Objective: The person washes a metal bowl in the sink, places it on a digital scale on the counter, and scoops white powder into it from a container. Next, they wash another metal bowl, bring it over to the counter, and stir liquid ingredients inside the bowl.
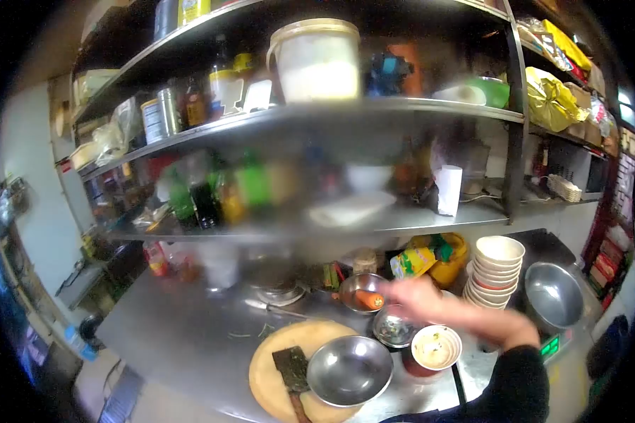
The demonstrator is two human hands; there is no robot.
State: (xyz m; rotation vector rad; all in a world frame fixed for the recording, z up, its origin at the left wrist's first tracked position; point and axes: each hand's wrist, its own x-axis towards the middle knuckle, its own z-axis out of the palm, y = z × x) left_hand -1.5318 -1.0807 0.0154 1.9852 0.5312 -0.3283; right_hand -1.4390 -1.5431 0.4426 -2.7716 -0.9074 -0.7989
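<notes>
My right hand (420, 299): one, bare, reaching in from the right at the small metal bowl (348, 285). Fingers blurred, at or above the bowl's right edge; how far open they are, and whether they grip anything, I cannot tell. Dark sleeve (518, 381) pushed up my arm.

Carrot (370, 299): one piece, orange, lying in the small metal bowl, near my fingertips.

Second metal bowl (394, 328): one, contents unclear, below my hand, between the small metal bowl and a tub with a pale rim (436, 348).

Round board (267, 356): one, pale, on the metal desk (190, 345). Upon it, a cleaver (292, 368), dark blade, handle toward me; to its right, a wide metal bowl (350, 369).

Knife (276, 309): one, pale handle, lying behind the board.

Bowls: one tall white stack (499, 271), right of my hand; farther right, a deep metal basin (554, 295), with a green-lit display (550, 345) below it.

Yellow-and-green packet (413, 262): one, behind my hand.

White bucket (316, 65): one, on the shelf above.
</notes>
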